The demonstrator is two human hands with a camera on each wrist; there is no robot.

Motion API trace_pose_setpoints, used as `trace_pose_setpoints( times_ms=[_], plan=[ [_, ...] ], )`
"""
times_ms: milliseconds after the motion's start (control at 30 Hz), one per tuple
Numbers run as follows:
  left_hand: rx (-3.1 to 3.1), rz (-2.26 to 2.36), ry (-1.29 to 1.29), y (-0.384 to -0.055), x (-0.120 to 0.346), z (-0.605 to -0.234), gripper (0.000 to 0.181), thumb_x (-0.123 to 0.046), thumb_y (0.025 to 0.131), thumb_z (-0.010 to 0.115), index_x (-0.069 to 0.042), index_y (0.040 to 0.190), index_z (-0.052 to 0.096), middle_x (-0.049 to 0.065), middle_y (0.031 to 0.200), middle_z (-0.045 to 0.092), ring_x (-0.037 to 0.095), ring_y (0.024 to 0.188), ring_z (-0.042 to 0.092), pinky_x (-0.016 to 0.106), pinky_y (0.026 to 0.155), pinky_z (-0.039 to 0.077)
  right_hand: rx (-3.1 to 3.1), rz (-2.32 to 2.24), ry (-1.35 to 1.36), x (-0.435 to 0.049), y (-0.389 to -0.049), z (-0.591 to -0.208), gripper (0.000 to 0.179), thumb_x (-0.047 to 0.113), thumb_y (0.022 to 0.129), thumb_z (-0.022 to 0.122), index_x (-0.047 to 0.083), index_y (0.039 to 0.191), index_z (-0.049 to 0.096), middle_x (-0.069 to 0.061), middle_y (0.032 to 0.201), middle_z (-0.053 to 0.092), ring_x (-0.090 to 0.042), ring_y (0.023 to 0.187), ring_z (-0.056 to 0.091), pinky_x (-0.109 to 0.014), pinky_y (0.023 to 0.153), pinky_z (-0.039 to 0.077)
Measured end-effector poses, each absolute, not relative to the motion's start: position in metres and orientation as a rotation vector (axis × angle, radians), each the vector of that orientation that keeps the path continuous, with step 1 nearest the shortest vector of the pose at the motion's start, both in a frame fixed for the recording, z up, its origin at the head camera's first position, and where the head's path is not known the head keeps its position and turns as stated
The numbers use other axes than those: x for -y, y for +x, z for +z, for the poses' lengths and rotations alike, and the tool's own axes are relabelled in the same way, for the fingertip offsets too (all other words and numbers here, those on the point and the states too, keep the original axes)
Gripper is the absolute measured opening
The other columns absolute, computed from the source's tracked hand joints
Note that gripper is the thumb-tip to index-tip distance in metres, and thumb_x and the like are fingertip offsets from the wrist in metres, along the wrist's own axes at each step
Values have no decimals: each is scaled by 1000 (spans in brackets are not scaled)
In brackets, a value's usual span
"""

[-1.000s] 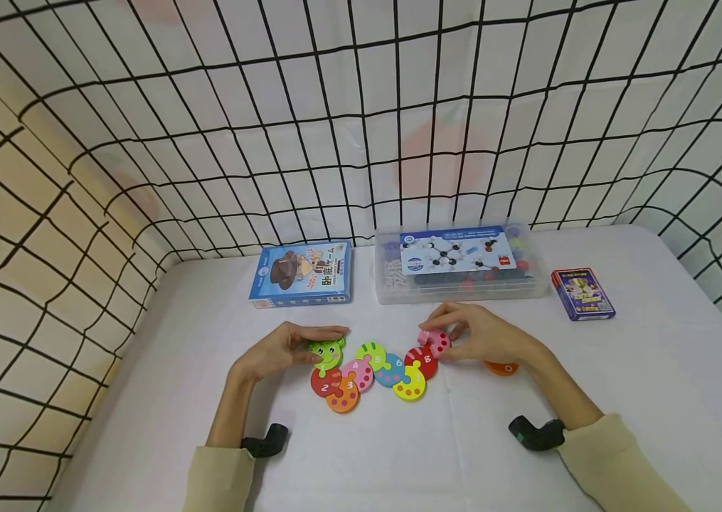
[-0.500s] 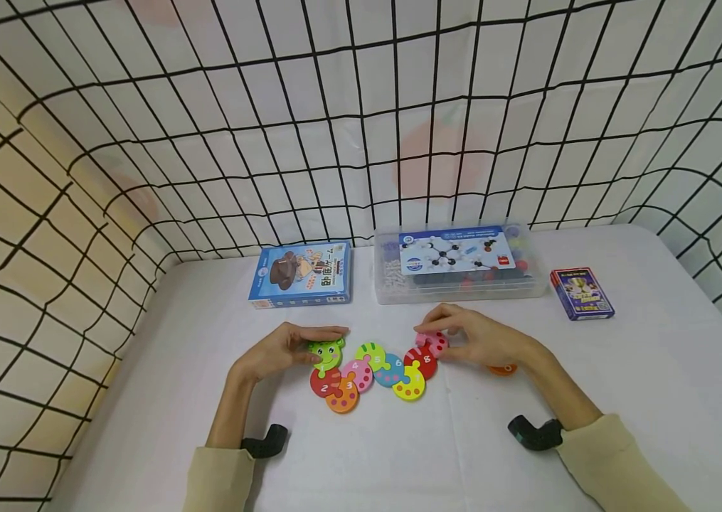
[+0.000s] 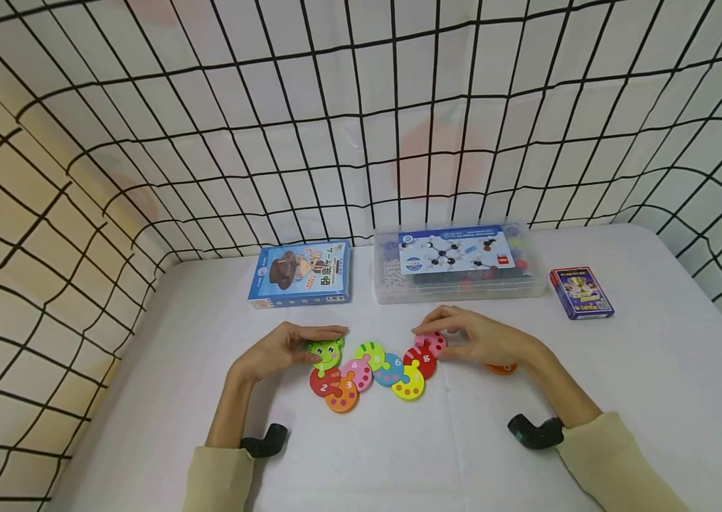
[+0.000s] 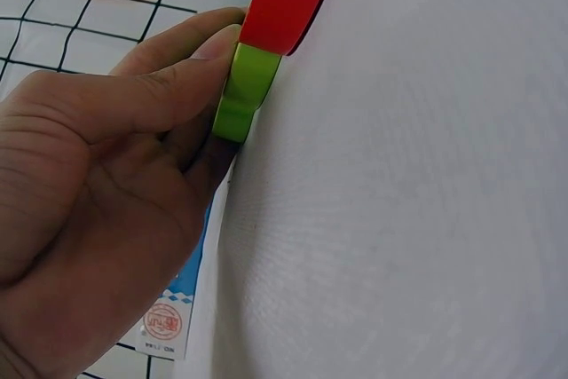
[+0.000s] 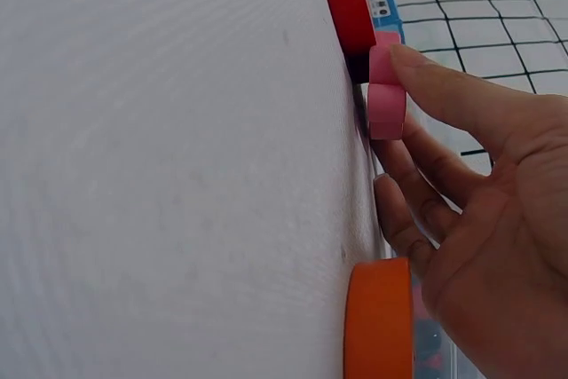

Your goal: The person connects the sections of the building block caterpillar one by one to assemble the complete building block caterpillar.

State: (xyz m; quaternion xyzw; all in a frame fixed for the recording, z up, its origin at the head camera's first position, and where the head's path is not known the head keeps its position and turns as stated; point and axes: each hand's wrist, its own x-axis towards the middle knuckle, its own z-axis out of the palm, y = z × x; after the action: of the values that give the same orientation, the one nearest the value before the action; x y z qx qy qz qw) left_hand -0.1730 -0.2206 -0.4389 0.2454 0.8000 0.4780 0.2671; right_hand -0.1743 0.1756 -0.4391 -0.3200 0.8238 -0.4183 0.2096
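Observation:
Numbered caterpillar puzzle pieces form a winding chain on the white cloth. My left hand (image 3: 277,350) grips the green face piece (image 3: 327,353) at its left end, fingers along the top edge and thumb below. The red piece 2 (image 3: 321,384) joins it, followed by orange, pink, green, blue and yellow (image 3: 408,387) pieces. At the right end, my right hand (image 3: 491,340) pinches a spotted pink piece (image 3: 437,343) against the upper edge of the red piece 8 (image 3: 420,364). In the right wrist view, the pink piece (image 5: 386,113) sits between thumb and fingers, close beside the red one (image 5: 346,6).
An orange piece (image 3: 503,369) lies by the right wrist, partly hidden under it. Behind the chain stand a blue game box (image 3: 299,274), a clear plastic case (image 3: 457,284) and a small purple card box (image 3: 581,293). Black wire mesh (image 3: 361,142) surrounds the table's back and sides.
My right hand has shifted slightly left with the pink piece, which sits closer over the red piece 8. More of the orange piece was visible earlier. My left hand stays in place.

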Motion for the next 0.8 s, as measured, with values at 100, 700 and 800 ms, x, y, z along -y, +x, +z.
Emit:
trace_pose_setpoints(
  times_ms=[100,700,800],
  plan=[
    [-2157,1293,662,-173,221,-440,51,5,96,61,-15,143,64,-1,155,56,22,155,38,51,125,36,-2288,-1165,-890,-176,-175,-441,44,20,97,72,17,140,66,-5,140,58,-32,135,50,-67,116,39],
    [-2139,1306,660,-174,222,-443,52,6,96,60,-14,144,63,-1,156,55,21,155,38,49,124,37,-2284,-1181,-882,-172,-173,-444,37,20,99,69,16,135,70,-6,137,58,-32,134,49,-66,116,39],
    [-2138,1307,654,-174,222,-443,52,6,96,60,-15,143,63,-2,156,55,21,155,38,50,124,36,-2284,-1179,-874,-172,-173,-444,37,19,98,69,17,135,70,-5,137,58,-32,134,48,-66,117,38]
  ],
)
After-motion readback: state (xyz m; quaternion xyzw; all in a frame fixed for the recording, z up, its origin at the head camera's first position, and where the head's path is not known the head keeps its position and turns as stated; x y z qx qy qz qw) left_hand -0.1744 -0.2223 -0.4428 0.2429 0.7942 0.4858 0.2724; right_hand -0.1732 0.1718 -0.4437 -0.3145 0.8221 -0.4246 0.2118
